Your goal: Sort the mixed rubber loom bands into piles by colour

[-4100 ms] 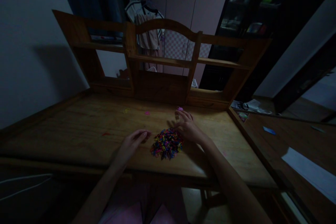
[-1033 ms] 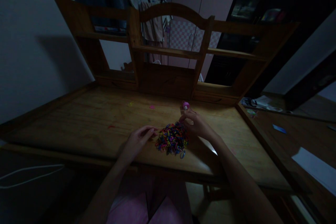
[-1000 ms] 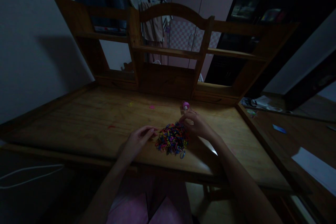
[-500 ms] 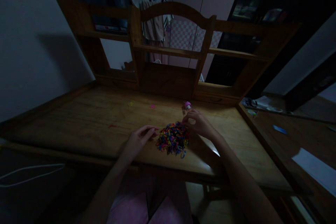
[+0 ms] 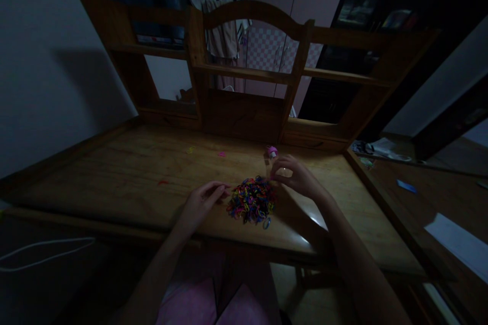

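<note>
A heap of small, many-coloured elastic bands (image 5: pixel 252 200) lies on the wooden desk between my hands. To its left, my left hand (image 5: pixel 204 203) rests with thumb and fingers pinched together near the heap's edge; whatever is in the pinch is too small and dark to make out. My right hand (image 5: pixel 295 179) is curled at the heap's upper right, thumb and index fingertips together, and I cannot tell what they hold. Farther back on the desk are a few yellow bands (image 5: pixel 190 150) and some pink bands (image 5: pixel 221 154). A red piece (image 5: pixel 162 183) lies to the left.
A small pink-topped container (image 5: pixel 272 152) stands beyond my right hand. The desk's wooden shelf unit (image 5: pixel 244 73) rises along the back. At right, a lower brown surface (image 5: pixel 404 208) carries a blue item (image 5: pixel 406 186) and white paper (image 5: pixel 457 244).
My right hand has moved slightly right, away from the heap's upper edge. My left hand has stayed in nearly the same place.
</note>
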`<state>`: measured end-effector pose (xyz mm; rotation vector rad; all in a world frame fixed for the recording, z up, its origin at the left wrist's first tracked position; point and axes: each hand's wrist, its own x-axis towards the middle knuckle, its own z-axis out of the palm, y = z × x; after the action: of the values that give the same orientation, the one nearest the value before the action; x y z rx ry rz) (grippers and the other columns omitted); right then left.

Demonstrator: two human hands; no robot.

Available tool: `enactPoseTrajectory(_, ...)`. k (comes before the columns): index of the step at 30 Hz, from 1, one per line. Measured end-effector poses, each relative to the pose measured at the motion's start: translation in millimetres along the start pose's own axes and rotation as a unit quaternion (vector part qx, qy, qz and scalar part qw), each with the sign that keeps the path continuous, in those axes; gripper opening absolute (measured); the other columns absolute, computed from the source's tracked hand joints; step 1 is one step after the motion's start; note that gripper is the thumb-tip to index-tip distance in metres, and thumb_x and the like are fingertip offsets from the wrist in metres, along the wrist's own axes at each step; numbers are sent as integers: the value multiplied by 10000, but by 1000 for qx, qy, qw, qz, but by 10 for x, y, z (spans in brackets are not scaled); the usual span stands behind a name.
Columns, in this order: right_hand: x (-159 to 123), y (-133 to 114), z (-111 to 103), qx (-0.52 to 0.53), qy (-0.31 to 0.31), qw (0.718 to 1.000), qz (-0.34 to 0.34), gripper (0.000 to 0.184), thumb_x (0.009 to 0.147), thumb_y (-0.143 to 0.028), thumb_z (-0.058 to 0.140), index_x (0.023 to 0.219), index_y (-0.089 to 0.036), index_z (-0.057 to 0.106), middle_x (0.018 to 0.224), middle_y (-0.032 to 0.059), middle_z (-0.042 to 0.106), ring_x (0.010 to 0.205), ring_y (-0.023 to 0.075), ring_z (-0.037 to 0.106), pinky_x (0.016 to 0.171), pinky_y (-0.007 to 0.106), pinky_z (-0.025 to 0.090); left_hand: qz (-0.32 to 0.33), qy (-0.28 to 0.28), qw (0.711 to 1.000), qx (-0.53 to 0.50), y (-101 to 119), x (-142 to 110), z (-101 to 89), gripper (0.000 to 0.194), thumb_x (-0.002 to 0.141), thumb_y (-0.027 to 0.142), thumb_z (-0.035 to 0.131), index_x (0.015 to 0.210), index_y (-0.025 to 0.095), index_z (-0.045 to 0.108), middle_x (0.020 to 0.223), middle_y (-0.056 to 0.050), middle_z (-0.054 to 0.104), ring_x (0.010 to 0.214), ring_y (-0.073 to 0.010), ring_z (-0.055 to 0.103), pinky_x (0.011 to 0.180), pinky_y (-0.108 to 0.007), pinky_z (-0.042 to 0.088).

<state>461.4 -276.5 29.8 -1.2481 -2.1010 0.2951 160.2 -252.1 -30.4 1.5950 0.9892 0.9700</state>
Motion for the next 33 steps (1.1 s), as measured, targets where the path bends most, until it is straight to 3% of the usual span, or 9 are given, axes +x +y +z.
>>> enactPoseTrajectory(4,-73,83,-110,-41,-22,999,-2,75,783,-205,721,824,-267,720,1236,38,564,1188,261,480,1003,477,385,-2,-4,1000,-9,-10,-2,-3,298,874,428,569,1003,188,689,889,-46,711,859,-183,662,788,-265,519)
enactPoseTrajectory(10,-63,69,30,-90,-61,994,5,121,785,-202,721,870,-287,740,1409,26,444,1313,288,369,1059,519,330,0,2,1000,-2,-23,1,1,300,874,430,571,1014,191,684,894,-42,707,873,-185,659,803,-271,508)
enactPoseTrajectory(23,-57,19,117,-125,-91,988,23,192,825,-180,647,951,-294,735,1453,19,408,1341,293,348,1067,534,318,-4,2,1000,0,-45,14,0,303,867,434,575,1007,189,683,887,-40,707,863,-185,658,791,-267,511)
enactPoseTrajectory(33,-57,41,68,-58,-69,996,14,165,801,-133,641,881,-265,701,1400,24,464,1303,265,415,1072,493,346,0,9,1000,3,2,2,5,306,853,441,581,981,187,694,872,-48,721,841,-191,669,769,-274,525)
